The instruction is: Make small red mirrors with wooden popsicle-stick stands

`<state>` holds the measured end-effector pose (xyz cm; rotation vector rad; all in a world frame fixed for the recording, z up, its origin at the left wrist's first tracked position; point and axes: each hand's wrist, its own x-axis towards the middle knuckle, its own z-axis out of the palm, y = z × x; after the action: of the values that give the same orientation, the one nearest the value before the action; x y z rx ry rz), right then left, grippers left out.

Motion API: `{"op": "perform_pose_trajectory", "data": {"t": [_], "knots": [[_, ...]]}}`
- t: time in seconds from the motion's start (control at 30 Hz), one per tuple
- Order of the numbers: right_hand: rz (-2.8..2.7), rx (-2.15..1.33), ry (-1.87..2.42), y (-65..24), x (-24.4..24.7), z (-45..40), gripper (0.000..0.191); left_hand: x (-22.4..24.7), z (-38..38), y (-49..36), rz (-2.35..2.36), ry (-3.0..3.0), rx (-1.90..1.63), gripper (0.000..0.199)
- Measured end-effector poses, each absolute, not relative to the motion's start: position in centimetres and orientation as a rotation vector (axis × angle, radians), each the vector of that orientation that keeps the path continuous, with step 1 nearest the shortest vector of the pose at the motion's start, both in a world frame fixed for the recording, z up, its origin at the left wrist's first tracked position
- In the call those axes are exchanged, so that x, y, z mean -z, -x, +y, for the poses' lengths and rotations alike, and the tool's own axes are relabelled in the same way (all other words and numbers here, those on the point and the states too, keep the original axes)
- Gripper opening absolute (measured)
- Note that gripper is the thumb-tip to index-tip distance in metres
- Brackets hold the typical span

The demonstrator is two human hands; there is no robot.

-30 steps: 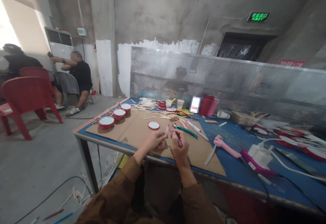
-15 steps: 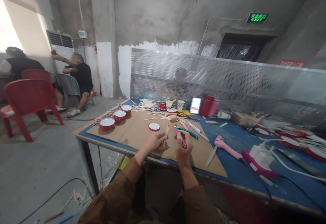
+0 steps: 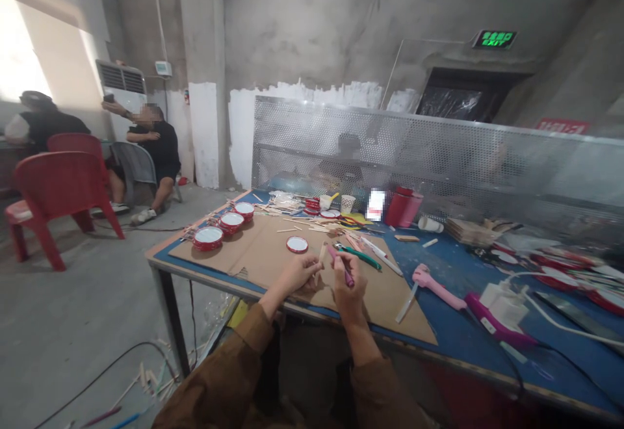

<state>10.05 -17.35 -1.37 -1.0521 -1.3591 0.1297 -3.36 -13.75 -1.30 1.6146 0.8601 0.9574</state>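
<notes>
My left hand (image 3: 298,274) is closed around a thin wooden stick (image 3: 323,251), which stands up tilted between thumb and fingers over the cardboard sheet (image 3: 253,253). In my right hand (image 3: 350,294), just beside it, is a purple pen-like tool (image 3: 348,277), its tip angled toward the stick. Whether the tip touches the stick I cannot tell. Beyond my left hand lies a round, red-rimmed white disc (image 3: 297,244). Green-handled pliers (image 3: 363,258) and a white pen (image 3: 380,255) rest past my right hand.
Several red-rimmed drum-like rounds (image 3: 208,237) line the table's left edge. To the right are a pink glue gun (image 3: 439,288) and a purple power strip (image 3: 492,322) with cables. Loose sticks, paper cups (image 3: 347,204) and a red bottle (image 3: 398,206) stand behind. A perforated metal panel (image 3: 302,136) backs the table.
The purple tool's tip has come slightly closer to the stick. The whole view has shifted a little; both hands keep their hold.
</notes>
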Motion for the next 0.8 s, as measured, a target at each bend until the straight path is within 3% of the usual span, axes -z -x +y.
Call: {"op": "perform_pose_trajectory", "data": {"t": [0.8], "knots": [[-1.386,-0.132,1.025,-9.89,1.23,-17.54,0.020,1.08,-13.95,3.18,0.852,-1.598,-0.964,0.037]]}}
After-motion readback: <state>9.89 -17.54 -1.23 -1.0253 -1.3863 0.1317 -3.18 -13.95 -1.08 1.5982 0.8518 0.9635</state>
